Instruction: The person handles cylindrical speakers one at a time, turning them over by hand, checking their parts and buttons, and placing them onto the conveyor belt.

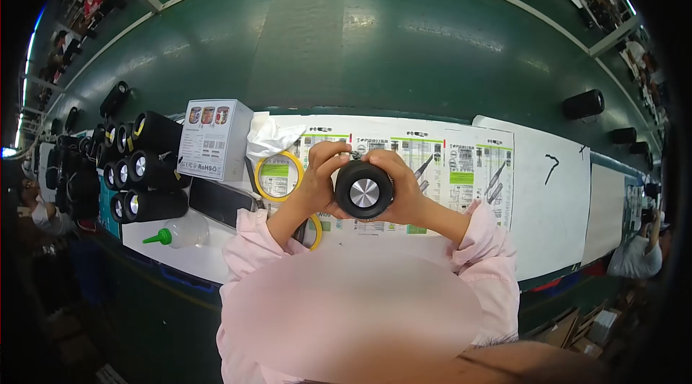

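Printed sheets [461, 175], partly covered | both hands [317, 181] wrapped around black cylinder [364, 194] | cylinder's far end hidden

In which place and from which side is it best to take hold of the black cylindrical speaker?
Probably grip the black cylindrical speaker around its curved side, with the left hand and right hand on opposite sides, as they are. Its round shape suits a wrapping hold, and the silver disc in its end faces the camera, so this leaves the disc uncovered.
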The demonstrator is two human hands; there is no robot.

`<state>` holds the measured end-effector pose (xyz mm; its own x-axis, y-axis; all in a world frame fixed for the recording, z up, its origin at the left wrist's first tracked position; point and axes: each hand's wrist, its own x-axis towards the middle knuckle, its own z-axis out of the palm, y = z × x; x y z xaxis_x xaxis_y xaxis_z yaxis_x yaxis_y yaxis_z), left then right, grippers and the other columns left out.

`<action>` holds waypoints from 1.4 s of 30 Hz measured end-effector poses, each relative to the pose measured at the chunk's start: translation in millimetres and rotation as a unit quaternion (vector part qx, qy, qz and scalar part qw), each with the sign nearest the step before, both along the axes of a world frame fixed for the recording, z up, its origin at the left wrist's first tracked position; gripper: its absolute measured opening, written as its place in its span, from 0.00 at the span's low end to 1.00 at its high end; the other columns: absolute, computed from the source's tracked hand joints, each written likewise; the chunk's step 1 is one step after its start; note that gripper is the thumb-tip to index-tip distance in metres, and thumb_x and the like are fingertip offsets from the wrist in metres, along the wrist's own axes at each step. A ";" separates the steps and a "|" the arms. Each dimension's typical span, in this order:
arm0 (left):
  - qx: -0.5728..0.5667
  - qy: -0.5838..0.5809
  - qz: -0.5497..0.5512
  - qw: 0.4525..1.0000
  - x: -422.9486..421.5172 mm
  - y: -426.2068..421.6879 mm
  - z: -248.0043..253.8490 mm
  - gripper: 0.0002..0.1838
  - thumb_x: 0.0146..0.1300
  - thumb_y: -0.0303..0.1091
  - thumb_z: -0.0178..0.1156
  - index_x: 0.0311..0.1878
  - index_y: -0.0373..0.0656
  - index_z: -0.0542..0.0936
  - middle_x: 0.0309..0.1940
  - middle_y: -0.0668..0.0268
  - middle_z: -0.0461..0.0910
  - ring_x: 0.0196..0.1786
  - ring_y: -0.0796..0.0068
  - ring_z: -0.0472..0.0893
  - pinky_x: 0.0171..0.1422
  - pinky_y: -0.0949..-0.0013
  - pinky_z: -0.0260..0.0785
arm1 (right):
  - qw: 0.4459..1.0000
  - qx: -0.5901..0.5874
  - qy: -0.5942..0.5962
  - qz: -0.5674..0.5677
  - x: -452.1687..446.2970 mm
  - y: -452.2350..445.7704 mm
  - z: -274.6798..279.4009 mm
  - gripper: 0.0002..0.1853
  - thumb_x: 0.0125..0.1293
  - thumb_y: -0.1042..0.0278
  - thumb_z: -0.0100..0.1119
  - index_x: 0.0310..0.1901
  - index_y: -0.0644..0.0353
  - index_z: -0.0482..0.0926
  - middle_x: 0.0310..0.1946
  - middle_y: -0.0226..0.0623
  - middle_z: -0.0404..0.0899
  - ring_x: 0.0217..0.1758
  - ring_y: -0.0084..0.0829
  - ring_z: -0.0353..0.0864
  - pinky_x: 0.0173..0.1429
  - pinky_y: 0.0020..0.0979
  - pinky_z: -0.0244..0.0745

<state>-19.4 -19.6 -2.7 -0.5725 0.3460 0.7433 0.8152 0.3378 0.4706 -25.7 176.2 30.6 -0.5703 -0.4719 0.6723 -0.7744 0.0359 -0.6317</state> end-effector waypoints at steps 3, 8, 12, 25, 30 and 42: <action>-0.002 -0.010 0.006 1.000 0.6 0.2 -0.6 0.43 0.49 0.68 0.56 0.58 0.43 0.60 0.51 0.52 0.66 0.54 0.54 0.66 0.59 0.55 0.56 | 1.000 -0.009 -0.021 0.003 -0.8 2.5 -5.3 0.49 0.33 0.61 0.79 0.58 0.60 0.59 0.48 0.48 0.70 0.48 0.47 0.75 0.51 0.40 0.72; 0.084 -0.094 0.038 0.991 -6.3 1.5 -9.1 0.36 0.59 0.59 0.51 0.59 0.39 0.59 0.53 0.50 0.64 0.55 0.56 0.64 0.59 0.58 0.55 | 0.960 -0.113 -0.257 -0.002 -6.1 14.5 3.7 0.53 0.40 0.62 0.77 0.64 0.55 0.49 0.49 0.43 0.70 0.51 0.34 0.74 0.55 0.32 0.70; 0.150 -0.220 0.081 0.960 -12.9 -0.7 -15.2 0.32 0.65 0.56 0.41 0.61 0.37 0.57 0.55 0.57 0.62 0.54 0.66 0.63 0.58 0.65 0.56 | 0.777 -0.298 -0.555 0.004 -12.3 11.2 18.7 0.32 0.59 0.54 0.59 0.60 0.53 0.54 0.47 0.36 0.71 0.46 0.27 0.75 0.54 0.29 0.70; 0.176 -0.312 0.102 0.928 -13.9 0.5 -16.9 0.32 0.66 0.57 0.40 0.62 0.40 0.57 0.54 0.61 0.62 0.54 0.71 0.63 0.57 0.71 0.57 | 0.570 -0.328 -0.752 0.032 -35.0 24.4 17.1 0.24 0.59 0.39 0.52 0.46 0.51 0.71 0.38 0.29 0.77 0.39 0.24 0.79 0.45 0.33 0.78; 0.173 -0.310 0.103 0.929 -13.8 2.1 -15.0 0.31 0.66 0.57 0.41 0.62 0.40 0.57 0.53 0.61 0.63 0.52 0.71 0.65 0.55 0.71 0.58 | 0.727 -0.264 -0.622 -0.118 -42.6 32.5 25.5 0.34 0.59 0.46 0.58 0.59 0.49 0.51 0.43 0.32 0.70 0.41 0.24 0.77 0.41 0.34 0.78; -0.127 -0.281 -0.005 0.951 -9.1 2.7 6.0 0.23 0.57 0.39 0.53 0.54 0.39 0.68 0.52 0.55 0.70 0.56 0.56 0.67 0.62 0.59 0.54 | 0.891 -0.133 -0.424 -0.091 -32.9 34.1 30.5 0.31 0.63 0.59 0.57 0.58 0.52 0.47 0.45 0.36 0.65 0.48 0.23 0.67 0.54 0.26 0.66</action>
